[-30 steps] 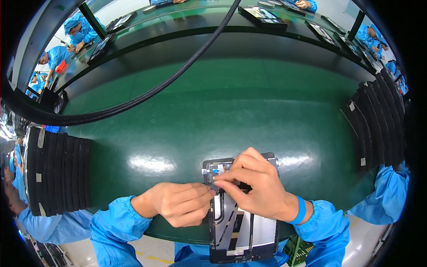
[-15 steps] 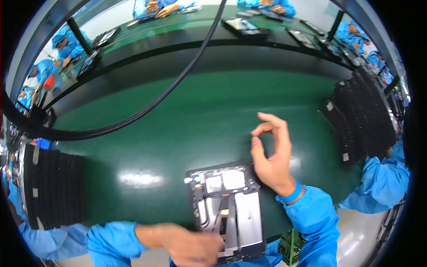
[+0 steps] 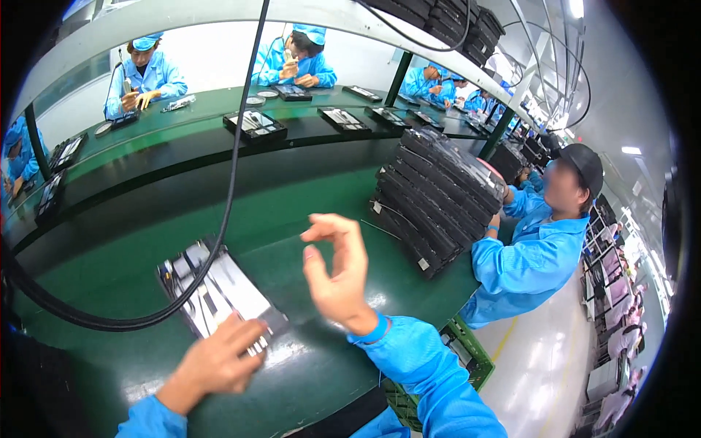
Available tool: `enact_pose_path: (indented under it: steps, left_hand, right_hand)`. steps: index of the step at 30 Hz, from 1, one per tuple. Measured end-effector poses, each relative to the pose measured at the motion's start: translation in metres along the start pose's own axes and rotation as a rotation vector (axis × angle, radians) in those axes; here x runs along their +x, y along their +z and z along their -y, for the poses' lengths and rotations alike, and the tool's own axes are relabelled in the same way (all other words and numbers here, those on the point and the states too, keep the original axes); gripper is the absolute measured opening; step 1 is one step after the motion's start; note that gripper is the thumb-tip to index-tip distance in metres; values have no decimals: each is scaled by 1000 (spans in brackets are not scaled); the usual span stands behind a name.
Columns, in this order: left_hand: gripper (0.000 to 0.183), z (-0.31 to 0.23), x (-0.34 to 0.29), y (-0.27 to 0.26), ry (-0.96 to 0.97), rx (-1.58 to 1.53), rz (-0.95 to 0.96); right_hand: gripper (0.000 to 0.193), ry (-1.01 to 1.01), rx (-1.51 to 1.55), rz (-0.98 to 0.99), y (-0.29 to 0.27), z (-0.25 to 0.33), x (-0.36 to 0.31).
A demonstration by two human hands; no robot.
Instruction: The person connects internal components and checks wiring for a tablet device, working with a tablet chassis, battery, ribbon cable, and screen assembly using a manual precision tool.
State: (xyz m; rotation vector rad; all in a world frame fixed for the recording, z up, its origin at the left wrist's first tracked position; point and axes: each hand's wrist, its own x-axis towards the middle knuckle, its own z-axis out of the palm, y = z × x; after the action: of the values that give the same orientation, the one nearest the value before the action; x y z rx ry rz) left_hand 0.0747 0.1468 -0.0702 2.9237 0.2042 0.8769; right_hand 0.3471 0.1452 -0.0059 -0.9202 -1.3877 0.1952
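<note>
An opened tablet [image 3: 237, 285], with a black frame and silver panels inside, lies slanted on the green tabletop. My left hand [image 3: 219, 358] is closed on its near end, the fingers curled over the edge and covering that corner. Raised above the table to the right of the tablet is my right hand [image 3: 339, 274]. Its thumb and forefinger are apart with nothing between them, and a blue band circles the wrist.
A black cable [image 3: 232, 171] loops across the tablet. Stacked black trays [image 3: 438, 201] stand at the right, beside a person in blue [image 3: 529, 241]. Below the table edge is a green crate [image 3: 475, 358]. Across a dark ledge, other people work on similar devices [image 3: 255, 125].
The view has swung to the right. The tablet has moved farther from me and turned, with my left hand at its near end. My right hand stays raised, now clear of the tablet.
</note>
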Motion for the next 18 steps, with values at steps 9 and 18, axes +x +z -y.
enact_pose_path:
  steps: [9, 18]
  left_hand:
    - [30, 103, -57, -30, -541, 464, -293]
    - [47, 102, -51, -28, -519, 324, -356]
  right_hand:
    - [39, -66, -789, 272, -172, 81, 159]
    - [152, 770, -1125, 624, -315, 30, 220]
